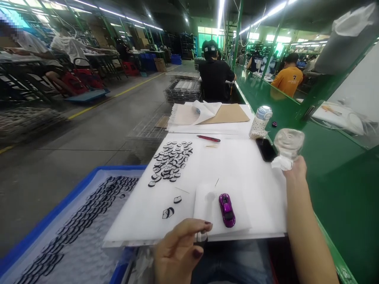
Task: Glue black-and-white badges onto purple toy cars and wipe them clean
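Near the table's front edge, my left hand (183,246) pinches a small clear piece with a black edge (201,236) between thumb and forefinger. Beside it a purple toy car (227,210) rests on a white foam pad (204,205). My right arm reaches to the right, where my right hand (294,167) is closed on a white tissue (282,162) against a clear plastic container (289,141). Its fingertips are partly hidden. Several similar black-edged pieces (170,161) lie spread on the white table sheet (237,163), with a few loose ones (168,213) closer to me.
A red craft knife (209,138), toothpicks (211,146), a black phone (265,150) and a can (262,118) lie or stand around the table. On the left is a blue-rimmed tray (97,170) of black-edged pieces. A person in black (214,75) sits ahead.
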A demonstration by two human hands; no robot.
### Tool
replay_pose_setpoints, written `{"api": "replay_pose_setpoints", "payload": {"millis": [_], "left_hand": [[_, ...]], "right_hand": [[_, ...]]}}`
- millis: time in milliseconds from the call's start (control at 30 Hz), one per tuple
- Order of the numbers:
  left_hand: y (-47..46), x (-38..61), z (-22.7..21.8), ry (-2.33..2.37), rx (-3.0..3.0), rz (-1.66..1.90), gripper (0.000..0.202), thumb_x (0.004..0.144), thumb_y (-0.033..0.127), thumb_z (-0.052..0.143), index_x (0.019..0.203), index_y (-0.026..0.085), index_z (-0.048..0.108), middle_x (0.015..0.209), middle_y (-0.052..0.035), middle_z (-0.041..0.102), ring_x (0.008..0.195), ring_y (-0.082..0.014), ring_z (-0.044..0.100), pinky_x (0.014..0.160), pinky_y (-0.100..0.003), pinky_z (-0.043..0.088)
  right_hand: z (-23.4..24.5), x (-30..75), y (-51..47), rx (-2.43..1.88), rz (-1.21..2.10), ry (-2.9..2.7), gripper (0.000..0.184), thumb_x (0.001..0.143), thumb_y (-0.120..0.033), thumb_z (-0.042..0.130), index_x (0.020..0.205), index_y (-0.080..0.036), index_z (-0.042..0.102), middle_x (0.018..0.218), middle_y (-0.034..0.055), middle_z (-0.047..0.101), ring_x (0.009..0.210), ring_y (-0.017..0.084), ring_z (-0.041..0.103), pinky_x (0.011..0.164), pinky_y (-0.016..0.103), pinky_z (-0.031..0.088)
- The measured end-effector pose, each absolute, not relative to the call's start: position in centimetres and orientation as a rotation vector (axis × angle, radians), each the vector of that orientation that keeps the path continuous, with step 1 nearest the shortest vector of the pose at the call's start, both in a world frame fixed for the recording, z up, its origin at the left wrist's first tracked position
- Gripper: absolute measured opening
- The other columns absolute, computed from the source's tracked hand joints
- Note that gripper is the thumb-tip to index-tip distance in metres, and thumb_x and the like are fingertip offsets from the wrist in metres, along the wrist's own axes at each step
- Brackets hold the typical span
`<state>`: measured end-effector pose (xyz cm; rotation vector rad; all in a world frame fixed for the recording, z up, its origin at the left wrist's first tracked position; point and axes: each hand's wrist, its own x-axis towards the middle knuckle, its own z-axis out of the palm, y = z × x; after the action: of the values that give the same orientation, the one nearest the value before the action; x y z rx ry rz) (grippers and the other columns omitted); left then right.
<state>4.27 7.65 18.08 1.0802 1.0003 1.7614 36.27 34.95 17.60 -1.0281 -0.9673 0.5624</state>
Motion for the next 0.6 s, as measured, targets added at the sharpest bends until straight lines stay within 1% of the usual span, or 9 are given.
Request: {"api": "replay_pose_setpoints", "payload": {"millis": [67, 133, 200, 233, 300, 367, 433, 500, 600], "left_hand": [[8.0, 5.1, 18.2, 0.962, 1.049, 1.745, 0.018, 0.081, 0.036, 0.080, 0.096, 0.026, 0.080, 0.086, -0.0074, 0.077, 0.081, -0.0196, 0.075, 0.078, -0.023, 0.061], [8.2, 6.1, 18.5, 0.941, 0.967, 1.731, 0.021, 0.078, 0.040, 0.082, 0.092, 0.025, 0.081, 0.082, -0.0075, 0.077, 0.077, -0.0176, 0.073, 0.074, -0.021, 0.060], [8.3, 7.0, 18.9, 0.979, 0.802, 1.738, 0.026, 0.073, 0.044, 0.085, 0.089, 0.024, 0.081, 0.080, -0.0070, 0.076, 0.076, -0.0169, 0.071, 0.075, -0.021, 0.059], [8.3, 7.3, 19.1, 1.011, 0.711, 1.742, 0.028, 0.071, 0.045, 0.087, 0.088, 0.024, 0.081, 0.081, -0.0068, 0.076, 0.077, -0.0172, 0.071, 0.077, -0.021, 0.058], [8.3, 7.6, 19.2, 1.035, 0.620, 1.752, 0.030, 0.069, 0.046, 0.087, 0.087, 0.023, 0.081, 0.082, -0.0071, 0.076, 0.080, -0.0186, 0.072, 0.079, -0.023, 0.058], [8.2, 7.2, 19.0, 0.973, 0.703, 1.732, 0.029, 0.073, 0.045, 0.085, 0.090, 0.022, 0.081, 0.084, -0.0085, 0.077, 0.081, -0.0200, 0.073, 0.079, -0.025, 0.059], [8.3, 6.7, 18.9, 0.895, 0.794, 1.725, 0.028, 0.077, 0.046, 0.082, 0.092, 0.023, 0.081, 0.084, -0.0088, 0.077, 0.080, -0.0188, 0.072, 0.078, -0.024, 0.059], [8.4, 6.3, 18.8, 0.852, 0.790, 1.742, 0.027, 0.077, 0.047, 0.081, 0.092, 0.024, 0.081, 0.084, -0.0074, 0.077, 0.079, -0.0155, 0.071, 0.078, -0.020, 0.058], [8.8, 6.2, 18.9, 0.765, 0.684, 1.748, 0.026, 0.074, 0.047, 0.084, 0.089, 0.025, 0.081, 0.080, -0.0056, 0.077, 0.075, -0.0131, 0.071, 0.076, -0.018, 0.057]], "right_hand": [[17.7, 36.6, 34.8, -1.060, 0.522, -0.964, 0.031, 0.098, -0.045, 0.058, 0.103, -0.014, 0.062, 0.086, 0.0007, 0.062, 0.065, 0.010, 0.058, 0.058, 0.024, 0.052], [18.1, 36.1, 34.5, -1.093, 0.432, -0.977, 0.034, 0.099, -0.047, 0.054, 0.102, -0.014, 0.061, 0.083, 0.0008, 0.060, 0.064, 0.010, 0.057, 0.058, 0.025, 0.052], [18.7, 34.6, 34.0, -1.102, 0.322, -1.015, 0.040, 0.101, -0.050, 0.043, 0.103, -0.014, 0.058, 0.085, 0.0031, 0.060, 0.069, 0.015, 0.059, 0.061, 0.032, 0.054], [19.1, 33.6, 33.7, -1.100, 0.267, -1.052, 0.041, 0.100, -0.051, 0.039, 0.106, -0.014, 0.057, 0.089, 0.0056, 0.061, 0.076, 0.018, 0.061, 0.067, 0.037, 0.055], [20.1, 31.1, 33.0, -1.081, 0.185, -1.189, 0.044, 0.094, -0.054, 0.047, 0.111, -0.015, 0.057, 0.104, 0.0113, 0.063, 0.098, 0.026, 0.063, 0.085, 0.046, 0.054], [21.2, 28.5, 32.5, -1.044, 0.166, -1.404, 0.048, 0.080, -0.053, 0.065, 0.111, -0.017, 0.060, 0.116, 0.0141, 0.065, 0.113, 0.031, 0.059, 0.100, 0.049, 0.048], [22.3, 26.3, 32.4, -1.002, 0.190, -1.602, 0.046, 0.072, -0.050, 0.073, 0.105, -0.019, 0.063, 0.117, 0.0141, 0.067, 0.115, 0.033, 0.060, 0.102, 0.048, 0.047], [23.2, 24.8, 32.5, -0.977, 0.209, -1.680, 0.039, 0.075, -0.049, 0.071, 0.100, -0.020, 0.062, 0.114, 0.0134, 0.069, 0.109, 0.031, 0.063, 0.099, 0.049, 0.048], [24.3, 24.0, 31.9, -0.905, 0.239, -1.546, 0.027, 0.088, -0.048, 0.057, 0.087, -0.022, 0.051, 0.105, 0.0111, 0.069, 0.102, 0.027, 0.066, 0.094, 0.046, 0.050]]}}
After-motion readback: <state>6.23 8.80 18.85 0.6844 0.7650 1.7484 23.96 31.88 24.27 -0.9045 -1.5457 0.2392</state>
